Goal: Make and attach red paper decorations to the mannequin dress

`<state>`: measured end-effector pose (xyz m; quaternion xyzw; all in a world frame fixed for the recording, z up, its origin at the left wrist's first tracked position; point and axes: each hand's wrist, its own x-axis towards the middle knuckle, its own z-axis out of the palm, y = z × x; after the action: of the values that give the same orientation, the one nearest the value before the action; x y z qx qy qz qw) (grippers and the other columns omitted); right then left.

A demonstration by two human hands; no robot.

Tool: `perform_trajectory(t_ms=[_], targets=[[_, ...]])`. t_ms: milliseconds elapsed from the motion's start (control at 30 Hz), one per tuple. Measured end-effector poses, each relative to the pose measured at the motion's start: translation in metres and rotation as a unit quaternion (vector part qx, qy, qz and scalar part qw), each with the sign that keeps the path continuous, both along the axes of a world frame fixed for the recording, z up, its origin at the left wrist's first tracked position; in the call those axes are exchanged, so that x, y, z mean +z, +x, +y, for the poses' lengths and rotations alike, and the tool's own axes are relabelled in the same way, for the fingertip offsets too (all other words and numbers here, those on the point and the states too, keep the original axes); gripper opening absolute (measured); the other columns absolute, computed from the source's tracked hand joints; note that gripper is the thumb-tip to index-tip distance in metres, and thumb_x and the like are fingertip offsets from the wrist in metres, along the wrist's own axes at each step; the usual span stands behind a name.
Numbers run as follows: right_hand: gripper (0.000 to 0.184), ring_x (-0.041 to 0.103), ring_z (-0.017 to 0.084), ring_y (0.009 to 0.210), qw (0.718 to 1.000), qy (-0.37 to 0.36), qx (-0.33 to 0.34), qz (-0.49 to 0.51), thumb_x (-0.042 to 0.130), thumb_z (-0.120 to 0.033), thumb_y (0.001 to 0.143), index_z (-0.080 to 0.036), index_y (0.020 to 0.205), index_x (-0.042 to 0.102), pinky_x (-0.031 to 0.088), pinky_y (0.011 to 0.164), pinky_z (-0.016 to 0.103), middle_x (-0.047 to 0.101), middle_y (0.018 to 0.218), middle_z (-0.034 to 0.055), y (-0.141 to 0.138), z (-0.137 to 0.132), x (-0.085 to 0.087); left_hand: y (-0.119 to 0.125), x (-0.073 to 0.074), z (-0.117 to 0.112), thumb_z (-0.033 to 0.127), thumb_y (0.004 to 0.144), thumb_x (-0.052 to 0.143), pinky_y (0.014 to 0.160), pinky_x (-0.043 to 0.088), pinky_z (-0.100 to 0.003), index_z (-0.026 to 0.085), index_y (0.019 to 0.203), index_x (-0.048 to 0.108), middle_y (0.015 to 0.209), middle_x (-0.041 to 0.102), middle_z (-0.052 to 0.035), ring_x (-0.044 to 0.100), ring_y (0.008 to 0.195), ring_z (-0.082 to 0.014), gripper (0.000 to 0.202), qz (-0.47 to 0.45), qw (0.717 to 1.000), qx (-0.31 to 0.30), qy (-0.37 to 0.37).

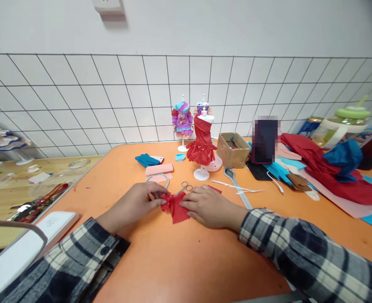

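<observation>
Between my hands lies a small piece of red cloth (178, 209), gathered on its left part and flatter toward the right. My left hand (141, 204) is closed, pinching the gathered end with thumb and fingertips. My right hand (206, 206) rests palm down, its fingers pressed together over the right edge of the cloth. Just behind the cloth lie small scissors (186, 186), their blades partly covered. A white ring (164, 175) is beyond my left hand. Farther back, a red doll dress (203, 141) hangs on a small white dress form (201, 174).
Behind stands another dressed form (182, 120). Right of it are a cardboard box (234, 150), a spoon (233, 176), white cords (236, 186), a dark phone (264, 141) and piled red fabric (327, 181). A white power bank-like block (56, 219) sits beside my left forearm.
</observation>
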<state>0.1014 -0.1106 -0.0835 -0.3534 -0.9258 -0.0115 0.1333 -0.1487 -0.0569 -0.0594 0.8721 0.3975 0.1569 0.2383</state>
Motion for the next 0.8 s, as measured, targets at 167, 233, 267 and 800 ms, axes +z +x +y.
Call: perform_trajectory(t_ms=[167,233,267,800], targets=[[0.028,0.062,0.019,0.091,0.993,-0.090,-0.072,0.038,0.043,-0.022,0.096,-0.020,0.106,0.070,0.042,0.077,0.031,0.072,0.099,0.0064,-0.012,0.030,-0.001,0.017,-0.012,-0.008,0.022,0.086,0.050,0.067,0.049,-0.029,0.025,0.103,0.064,0.091,0.072,-0.0032,0.067,0.080,-0.0202,0.022,0.079,0.994,-0.018,0.074],[0.028,0.063,0.019,0.090,0.989,-0.086,-0.111,0.057,0.043,-0.021,0.096,-0.022,0.106,0.070,0.041,0.075,0.030,0.073,0.100,0.0046,-0.012,0.044,0.003,0.023,-0.011,-0.010,0.022,0.090,0.047,0.073,0.048,-0.033,0.025,0.096,0.070,0.098,0.070,-0.0063,0.064,0.089,-0.0226,0.023,0.127,0.980,-0.056,0.140],[0.028,0.062,0.019,0.095,0.988,-0.068,-0.122,0.060,0.045,-0.021,0.095,-0.023,0.110,0.069,0.041,0.077,0.030,0.072,0.105,0.0046,-0.011,0.051,0.005,0.025,-0.010,-0.011,0.023,0.091,0.047,0.079,0.047,-0.035,0.024,0.094,0.072,0.103,0.068,-0.0080,0.061,0.095,-0.0244,0.025,0.138,0.973,-0.068,0.174],[0.025,0.064,0.019,0.094,0.975,-0.028,-0.220,0.029,0.052,-0.032,0.093,-0.022,0.110,0.068,0.042,0.076,0.027,0.072,0.101,0.0057,-0.006,0.064,-0.002,0.022,-0.022,0.004,0.032,0.098,0.038,0.085,0.044,-0.044,0.017,0.109,0.068,0.102,0.062,-0.0138,0.054,0.096,-0.0291,0.036,0.201,0.949,-0.022,0.240]])
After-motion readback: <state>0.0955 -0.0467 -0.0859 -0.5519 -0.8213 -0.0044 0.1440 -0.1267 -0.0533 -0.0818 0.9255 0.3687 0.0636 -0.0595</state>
